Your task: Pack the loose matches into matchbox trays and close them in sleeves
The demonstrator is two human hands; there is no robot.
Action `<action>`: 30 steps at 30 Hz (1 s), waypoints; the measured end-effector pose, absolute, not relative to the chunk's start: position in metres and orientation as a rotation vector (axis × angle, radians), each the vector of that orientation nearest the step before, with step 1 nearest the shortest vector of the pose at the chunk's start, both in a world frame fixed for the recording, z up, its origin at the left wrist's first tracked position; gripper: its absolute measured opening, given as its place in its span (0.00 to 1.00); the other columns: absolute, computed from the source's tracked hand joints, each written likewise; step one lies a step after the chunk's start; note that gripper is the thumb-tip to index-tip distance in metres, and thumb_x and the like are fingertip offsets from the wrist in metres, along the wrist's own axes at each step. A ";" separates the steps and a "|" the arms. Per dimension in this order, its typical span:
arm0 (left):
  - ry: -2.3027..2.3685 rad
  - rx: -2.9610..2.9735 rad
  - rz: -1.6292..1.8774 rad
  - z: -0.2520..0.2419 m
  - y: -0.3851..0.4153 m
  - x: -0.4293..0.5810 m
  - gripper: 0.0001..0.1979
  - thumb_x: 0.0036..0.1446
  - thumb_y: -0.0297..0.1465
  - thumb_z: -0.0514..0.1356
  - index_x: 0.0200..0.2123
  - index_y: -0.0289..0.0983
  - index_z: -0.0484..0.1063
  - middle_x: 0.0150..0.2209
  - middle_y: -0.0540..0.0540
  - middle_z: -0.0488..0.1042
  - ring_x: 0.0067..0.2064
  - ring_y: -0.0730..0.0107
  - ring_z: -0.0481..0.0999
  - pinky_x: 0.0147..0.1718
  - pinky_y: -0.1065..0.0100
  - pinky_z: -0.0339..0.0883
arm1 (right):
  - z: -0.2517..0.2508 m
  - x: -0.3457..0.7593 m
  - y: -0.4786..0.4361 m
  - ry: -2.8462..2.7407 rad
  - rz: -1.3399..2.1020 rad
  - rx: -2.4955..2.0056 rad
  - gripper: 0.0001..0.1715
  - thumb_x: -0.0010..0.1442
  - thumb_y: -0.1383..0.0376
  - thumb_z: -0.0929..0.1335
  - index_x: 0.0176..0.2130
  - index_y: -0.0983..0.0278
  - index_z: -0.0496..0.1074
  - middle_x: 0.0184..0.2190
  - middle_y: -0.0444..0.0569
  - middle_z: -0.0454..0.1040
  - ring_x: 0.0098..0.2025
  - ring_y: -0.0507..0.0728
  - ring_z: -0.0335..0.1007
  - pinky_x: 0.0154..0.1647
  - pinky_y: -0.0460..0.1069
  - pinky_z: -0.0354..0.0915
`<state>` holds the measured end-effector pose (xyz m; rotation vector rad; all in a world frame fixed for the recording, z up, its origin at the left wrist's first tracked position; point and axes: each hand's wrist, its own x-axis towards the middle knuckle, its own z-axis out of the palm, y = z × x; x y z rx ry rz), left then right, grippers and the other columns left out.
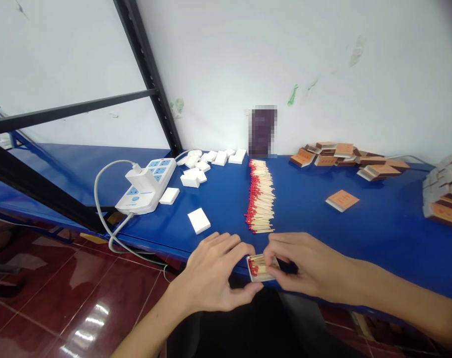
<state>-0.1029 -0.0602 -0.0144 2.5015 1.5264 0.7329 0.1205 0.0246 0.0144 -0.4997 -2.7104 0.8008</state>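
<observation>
At the table's front edge lies a small white matchbox tray with red-tipped matches inside. My left hand steadies its left end, thumb on the near side and forefinger on the far side. Over the right end of the tray, the fingers of my right hand are pinched together on the matches, and they hide part of them. Just beyond the tray, a long row of loose matches runs toward the wall, heads to the left. A white tray lies to the left of this row.
More white trays lie scattered at the back left beside a power strip with a plug and cable. Orange matchbox sleeves are heaped at the back right; one box lies apart. A stack of boxes stands far right.
</observation>
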 end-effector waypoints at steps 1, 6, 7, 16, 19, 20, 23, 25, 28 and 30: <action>1.528 2.504 0.733 -0.014 -0.060 -0.103 0.19 0.55 0.46 0.64 0.44 0.42 0.71 0.39 0.49 0.76 0.40 0.59 0.76 0.44 0.57 0.68 | 0.013 0.119 0.023 -2.706 0.811 -0.501 0.06 0.62 0.71 0.66 0.33 0.61 0.67 0.28 0.40 0.68 0.28 0.50 0.63 0.29 0.46 0.56; 1.518 2.514 0.752 -0.013 -0.060 -0.103 0.18 0.57 0.45 0.64 0.44 0.41 0.71 0.38 0.49 0.76 0.40 0.60 0.76 0.42 0.59 0.68 | 0.011 0.120 0.022 -2.695 0.741 -0.438 0.04 0.61 0.70 0.66 0.33 0.62 0.68 0.27 0.40 0.67 0.29 0.51 0.64 0.34 0.48 0.57; 1.514 2.514 0.754 -0.013 -0.060 -0.103 0.18 0.56 0.45 0.64 0.44 0.41 0.71 0.38 0.49 0.75 0.40 0.60 0.76 0.42 0.59 0.68 | 0.011 0.121 0.023 -2.680 0.704 -0.419 0.04 0.61 0.70 0.66 0.34 0.62 0.68 0.27 0.41 0.68 0.29 0.51 0.64 0.35 0.49 0.57; 1.525 2.488 0.738 -0.013 -0.059 -0.104 0.16 0.58 0.44 0.64 0.45 0.42 0.72 0.37 0.51 0.76 0.38 0.62 0.76 0.44 0.59 0.67 | 0.000 0.129 0.045 -2.582 0.321 -0.625 0.08 0.67 0.68 0.64 0.36 0.63 0.71 0.18 0.38 0.64 0.23 0.53 0.60 0.33 0.50 0.58; 1.516 2.489 0.752 -0.013 -0.059 -0.105 0.17 0.57 0.43 0.66 0.46 0.42 0.71 0.35 0.51 0.75 0.39 0.62 0.76 0.45 0.60 0.67 | -0.006 0.129 0.048 -2.586 0.300 -0.587 0.09 0.68 0.67 0.64 0.41 0.65 0.74 0.22 0.42 0.70 0.25 0.53 0.66 0.31 0.49 0.60; 1.510 2.488 0.758 -0.013 -0.060 -0.105 0.18 0.56 0.42 0.66 0.47 0.42 0.71 0.35 0.51 0.75 0.39 0.62 0.76 0.45 0.60 0.66 | -0.007 0.129 0.048 -2.587 0.291 -0.582 0.10 0.68 0.67 0.64 0.42 0.65 0.75 0.25 0.44 0.73 0.26 0.53 0.68 0.31 0.48 0.61; 1.490 2.482 0.759 -0.013 -0.061 -0.106 0.18 0.56 0.41 0.67 0.47 0.43 0.70 0.34 0.52 0.75 0.38 0.63 0.76 0.45 0.61 0.66 | -0.010 0.128 0.050 -2.590 0.246 -0.625 0.11 0.68 0.66 0.64 0.42 0.64 0.77 0.29 0.46 0.76 0.29 0.54 0.71 0.31 0.48 0.62; 1.480 2.487 0.760 -0.013 -0.061 -0.106 0.18 0.56 0.40 0.66 0.48 0.43 0.70 0.34 0.52 0.75 0.38 0.63 0.76 0.46 0.60 0.66 | -0.011 0.129 0.050 -2.602 0.221 -0.667 0.12 0.68 0.66 0.64 0.42 0.64 0.78 0.26 0.45 0.75 0.27 0.54 0.70 0.29 0.48 0.62; 1.483 2.503 0.766 -0.014 -0.061 -0.106 0.18 0.56 0.41 0.66 0.48 0.43 0.70 0.36 0.52 0.76 0.39 0.63 0.76 0.47 0.60 0.66 | -0.013 0.129 0.051 -2.599 0.201 -0.679 0.13 0.68 0.65 0.65 0.41 0.63 0.79 0.24 0.44 0.74 0.24 0.53 0.69 0.28 0.47 0.61; 1.501 2.517 0.766 -0.016 -0.061 -0.105 0.18 0.57 0.42 0.64 0.48 0.43 0.70 0.38 0.50 0.76 0.40 0.61 0.76 0.45 0.60 0.67 | -0.013 0.129 0.051 -2.586 0.201 -0.659 0.13 0.68 0.66 0.65 0.40 0.63 0.80 0.23 0.44 0.74 0.24 0.53 0.69 0.29 0.47 0.61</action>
